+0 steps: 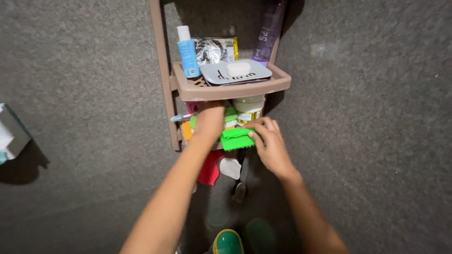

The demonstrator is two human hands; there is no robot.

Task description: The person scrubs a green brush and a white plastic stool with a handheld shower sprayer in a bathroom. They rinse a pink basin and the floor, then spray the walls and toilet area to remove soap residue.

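While your left hand (209,121) reaches into the lower shelf (179,136), grip unseen | right hand (268,143) pinches green cloth (237,138) | support its folded edge, clear the jar (248,110).

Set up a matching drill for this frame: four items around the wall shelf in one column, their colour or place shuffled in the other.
Things:
1. soap bar
2. tube
3. cloth
4. toothbrush

Descriptions:
A. bright green, under the right hand
B. white, lying on a grey dish
C. sticking out left, beside the left hand
D. blue with white cap, upright on upper shelf

Pairs: 1-B, 2-D, 3-A, 4-C
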